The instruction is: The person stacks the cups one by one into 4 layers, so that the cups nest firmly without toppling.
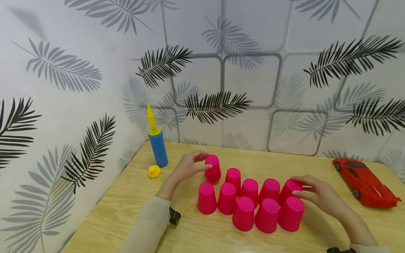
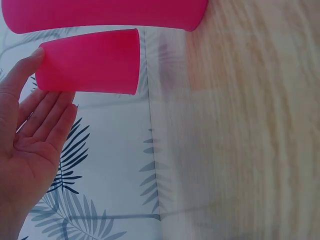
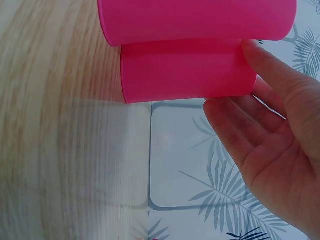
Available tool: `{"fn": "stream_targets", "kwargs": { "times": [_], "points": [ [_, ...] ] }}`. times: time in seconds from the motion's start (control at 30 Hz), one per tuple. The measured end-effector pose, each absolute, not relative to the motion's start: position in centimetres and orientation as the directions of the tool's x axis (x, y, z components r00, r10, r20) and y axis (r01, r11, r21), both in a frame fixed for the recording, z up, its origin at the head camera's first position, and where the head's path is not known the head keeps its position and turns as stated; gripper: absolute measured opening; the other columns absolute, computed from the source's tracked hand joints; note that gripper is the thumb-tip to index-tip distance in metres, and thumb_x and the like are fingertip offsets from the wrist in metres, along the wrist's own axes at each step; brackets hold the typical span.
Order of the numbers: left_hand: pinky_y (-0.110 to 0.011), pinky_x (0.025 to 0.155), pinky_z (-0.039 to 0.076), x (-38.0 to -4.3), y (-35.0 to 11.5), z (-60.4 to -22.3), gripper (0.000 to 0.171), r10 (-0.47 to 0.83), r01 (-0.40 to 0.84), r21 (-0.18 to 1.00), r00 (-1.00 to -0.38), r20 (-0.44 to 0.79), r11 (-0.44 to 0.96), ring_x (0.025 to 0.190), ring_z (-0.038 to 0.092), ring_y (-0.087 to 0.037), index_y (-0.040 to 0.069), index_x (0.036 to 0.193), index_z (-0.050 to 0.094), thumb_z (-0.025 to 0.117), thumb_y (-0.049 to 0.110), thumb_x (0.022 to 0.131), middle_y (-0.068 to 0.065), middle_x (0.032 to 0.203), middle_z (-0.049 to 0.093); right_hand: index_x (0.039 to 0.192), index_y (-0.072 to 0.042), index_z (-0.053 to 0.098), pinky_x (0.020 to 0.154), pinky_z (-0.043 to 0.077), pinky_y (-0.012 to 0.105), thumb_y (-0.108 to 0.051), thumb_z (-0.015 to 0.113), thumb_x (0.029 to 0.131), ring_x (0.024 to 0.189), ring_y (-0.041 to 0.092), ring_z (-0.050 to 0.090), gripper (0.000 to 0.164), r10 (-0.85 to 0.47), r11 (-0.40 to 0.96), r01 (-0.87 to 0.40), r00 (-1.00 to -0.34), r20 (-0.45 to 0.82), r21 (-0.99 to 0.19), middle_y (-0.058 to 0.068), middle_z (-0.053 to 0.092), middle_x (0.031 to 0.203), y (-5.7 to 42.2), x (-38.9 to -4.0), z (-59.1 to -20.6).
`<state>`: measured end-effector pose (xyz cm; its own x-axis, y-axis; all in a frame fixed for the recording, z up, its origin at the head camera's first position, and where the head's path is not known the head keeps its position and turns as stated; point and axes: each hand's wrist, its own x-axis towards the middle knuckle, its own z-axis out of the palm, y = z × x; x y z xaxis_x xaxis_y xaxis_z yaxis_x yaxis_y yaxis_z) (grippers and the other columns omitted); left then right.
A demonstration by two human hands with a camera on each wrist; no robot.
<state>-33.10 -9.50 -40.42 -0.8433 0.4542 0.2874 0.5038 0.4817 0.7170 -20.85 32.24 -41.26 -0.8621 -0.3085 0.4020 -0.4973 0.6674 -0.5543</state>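
Observation:
Several pink cups stand upside down on the table in two uneven rows. My left hand (image 1: 190,165) holds the back-left cup (image 1: 212,169) between thumb and fingers near its closed end; whether its rim touches the table I cannot tell. In the left wrist view that pink cup (image 2: 92,62) lies between thumb and fingers, with a nearer cup (image 2: 105,14) above it. My right hand (image 1: 322,195) grips the back-right cup (image 1: 287,189), partly hidden behind a front cup (image 1: 291,214). The right wrist view shows my thumb and fingers around this cup (image 3: 187,72).
A blue and yellow hand pump (image 1: 158,149) stands at the table's back left, with a yellow rubber duck (image 1: 154,171) before it. A red toy car (image 1: 365,182) lies to the right. Behind the wooden table (image 1: 126,211) rises a leaf-patterned wall (image 1: 253,130).

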Motion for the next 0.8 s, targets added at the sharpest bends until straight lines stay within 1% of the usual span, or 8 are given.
{"fn": "stream_targets", "kwargs": {
  "times": [0.13, 0.3, 0.4, 0.57, 0.8],
  "points": [
    [-0.044, 0.103, 0.052, -33.5, -8.9, -40.2, 0.048, 0.442, 0.486, 0.729, -0.853, 0.277, 0.482, 0.118, 0.064, -0.030, 0.006, 0.127, 0.062, 0.077, 0.025, 0.085, -0.013, 0.125, 0.068, 0.116, 0.002, 0.066, 0.074, 0.057, 0.014, -0.006, 0.079, 0.078, 0.093, -0.015, 0.057, 0.041, -0.314, 0.665, -0.508, -0.856, 0.411, -0.548, 0.019, 0.070, 0.107, 32.4, -20.7, -41.4],
    [-0.046, 0.102, 0.052, -34.1, -8.1, -39.8, 0.049, 0.441, 0.503, 0.724, -0.846, 0.300, 0.473, 0.118, 0.064, -0.032, 0.005, 0.126, 0.063, 0.077, 0.025, 0.084, -0.014, 0.125, 0.068, 0.117, 0.001, 0.066, 0.074, 0.057, 0.014, -0.007, 0.079, 0.078, 0.094, -0.015, 0.057, 0.041, -0.317, 0.663, -0.512, -0.853, 0.415, -0.546, 0.019, 0.070, 0.108, 32.5, -20.8, -41.5],
    [-0.044, 0.103, 0.052, -34.9, -7.1, -39.3, 0.048, 0.457, 0.528, 0.711, -0.831, 0.318, 0.464, 0.117, 0.065, -0.031, 0.005, 0.126, 0.063, 0.077, 0.025, 0.084, -0.014, 0.124, 0.068, 0.118, 0.001, 0.066, 0.074, 0.057, 0.014, -0.008, 0.079, 0.079, 0.094, -0.015, 0.057, 0.042, -0.305, 0.667, -0.500, -0.859, 0.410, -0.552, 0.018, 0.070, 0.109, 32.9, -20.8, -41.3],
    [-0.039, 0.104, 0.052, -35.9, -5.9, -39.1, 0.048, 0.491, 0.543, 0.703, -0.815, 0.308, 0.460, 0.118, 0.064, -0.031, 0.004, 0.127, 0.061, 0.076, 0.024, 0.086, -0.014, 0.125, 0.066, 0.118, 0.001, 0.066, 0.074, 0.058, 0.015, -0.009, 0.078, 0.080, 0.094, -0.014, 0.057, 0.042, -0.306, 0.665, -0.501, -0.859, 0.410, -0.553, 0.018, 0.070, 0.108, 33.2, -20.6, -41.2],
    [-0.039, 0.105, 0.051, -37.3, -5.1, -38.9, 0.046, 0.507, 0.541, 0.725, -0.807, 0.304, 0.426, 0.120, 0.063, -0.033, 0.001, 0.127, 0.059, 0.075, 0.017, 0.086, -0.017, 0.125, 0.066, 0.119, 0.000, 0.065, 0.076, 0.058, 0.017, -0.014, 0.077, 0.083, 0.094, -0.012, 0.058, 0.040, -0.318, 0.650, -0.503, -0.861, 0.397, -0.570, 0.015, 0.070, 0.109, 33.1, -20.6, -41.0]
  ]
}}
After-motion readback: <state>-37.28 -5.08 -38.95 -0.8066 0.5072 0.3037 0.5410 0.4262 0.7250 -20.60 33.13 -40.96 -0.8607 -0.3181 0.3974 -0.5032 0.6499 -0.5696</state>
